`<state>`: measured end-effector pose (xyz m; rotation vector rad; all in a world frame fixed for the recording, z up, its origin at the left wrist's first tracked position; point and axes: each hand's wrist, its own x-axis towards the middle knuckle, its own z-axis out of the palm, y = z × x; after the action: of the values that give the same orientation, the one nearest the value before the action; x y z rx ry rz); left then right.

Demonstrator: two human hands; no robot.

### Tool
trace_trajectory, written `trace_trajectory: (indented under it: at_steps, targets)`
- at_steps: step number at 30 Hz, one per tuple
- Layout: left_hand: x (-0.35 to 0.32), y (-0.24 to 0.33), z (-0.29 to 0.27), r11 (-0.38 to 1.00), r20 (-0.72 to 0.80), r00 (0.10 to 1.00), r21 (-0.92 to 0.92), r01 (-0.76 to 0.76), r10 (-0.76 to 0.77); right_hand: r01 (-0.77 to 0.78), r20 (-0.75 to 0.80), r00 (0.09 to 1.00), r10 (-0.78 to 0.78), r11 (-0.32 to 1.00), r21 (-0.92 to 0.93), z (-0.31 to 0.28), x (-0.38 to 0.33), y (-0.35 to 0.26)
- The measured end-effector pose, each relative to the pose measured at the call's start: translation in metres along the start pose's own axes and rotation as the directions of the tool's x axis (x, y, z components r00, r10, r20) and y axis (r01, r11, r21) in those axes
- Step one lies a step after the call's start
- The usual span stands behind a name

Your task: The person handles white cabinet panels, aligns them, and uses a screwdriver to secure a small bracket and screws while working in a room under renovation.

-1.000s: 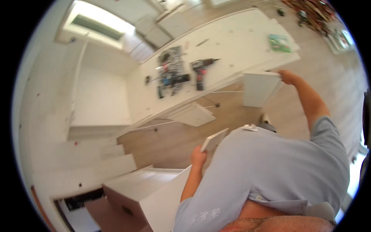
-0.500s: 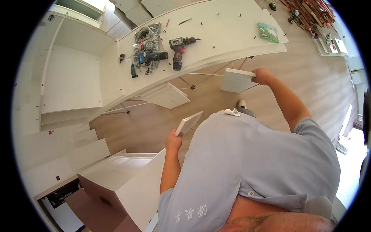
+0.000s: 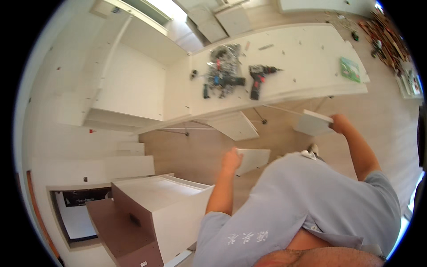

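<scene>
- Left hand [image 3: 231, 160]: its grip is closed on the left end of a small white panel [image 3: 253, 159], the fingers drawn in; slight blur hides exactly how the thumb sits.
- The small white panel is held over the wood-look floor [image 3: 191, 162], just left of the grey-blue shirt [image 3: 307, 196], its broad face showing.
- Right hand [image 3: 340, 123]: its grip is closed on the right end of a white board [image 3: 312, 123], with the arm stretched forward.
- The white board hangs in the air near the front edge of the long white table [image 3: 311, 44], well apart from the small white panel.
- On the table, a cordless drill [image 3: 257, 81] lies with its bit pointing right; to its left, a blue-and-black power tool [image 3: 227, 81] rests on a clear bag of fittings [image 3: 223, 58].
- A flat green package [image 3: 350, 69] lies near the table's right end, and small dark pegs dot the surface.
- A pale panel [image 3: 235, 126] stands tilted below the table's front edge.
- At lower left stands a white cabinet with a brown face [image 3: 135, 236].
</scene>
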<state>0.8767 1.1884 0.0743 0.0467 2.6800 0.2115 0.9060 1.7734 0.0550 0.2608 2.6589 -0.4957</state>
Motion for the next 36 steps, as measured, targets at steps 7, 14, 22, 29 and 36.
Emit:
trace_trajectory:
  at_steps: [7,14,22,29,36]
  targets:
    - [0.002,0.019,-0.026,0.991,0.120,0.992,0.119,-0.058,0.044,-0.048,-0.003,0.999,0.048,0.998,-0.049,-0.021,-0.021,-0.016]
    - [-0.051,-0.040,0.016,0.942,0.430,0.892,0.336,-0.011,-0.143,-0.025,-0.043,0.999,0.023,0.999,-0.044,-0.018,-0.011,-0.011]
    - [-0.096,-0.042,0.067,0.964,0.621,0.756,0.260,0.049,-0.206,-0.056,-0.003,0.998,0.056,0.998,0.010,-0.033,-0.013,-0.024]
    - [-0.081,-0.091,0.206,0.984,0.660,0.748,0.171,-0.059,-0.069,-0.099,0.059,0.993,0.100,0.995,-0.020,-0.040,0.000,-0.030]
    - [-0.063,-0.076,0.263,0.750,0.855,0.487,-0.204,0.630,-0.177,-0.109,0.105,0.987,0.118,0.991,-0.080,-0.033,0.014,-0.015]
